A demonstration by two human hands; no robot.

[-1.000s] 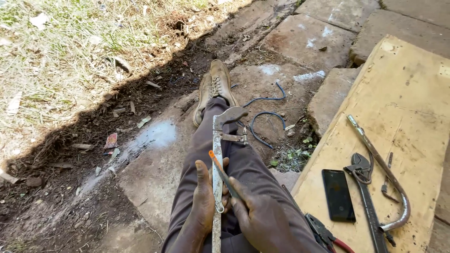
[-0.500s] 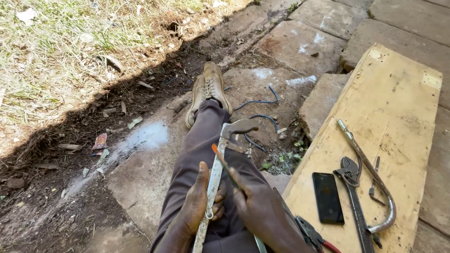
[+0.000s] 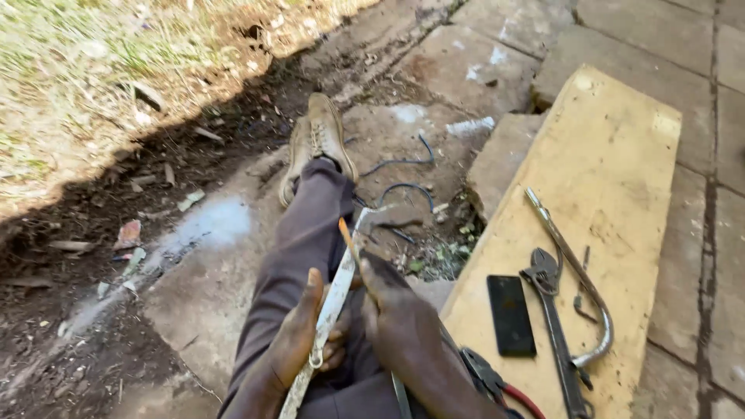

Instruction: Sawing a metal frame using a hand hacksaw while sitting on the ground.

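1. The left hand (image 3: pixel 299 341) is closed in a grip round a long pale metal strip (image 3: pixel 332 302), thumb up, over the lap.
2. The right hand (image 3: pixel 400 322), just beside it, pinches a thin orange-tipped tool (image 3: pixel 346 237) against the strip.
3. Right of both grips, a wooden board (image 3: pixel 621 178) carries a phone (image 3: pixel 511 314), a wrench (image 3: pixel 552 326) and a bent bar (image 3: pixel 578 279).

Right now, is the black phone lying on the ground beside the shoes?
No, the black phone lies on the wooden board, next to the wrench.
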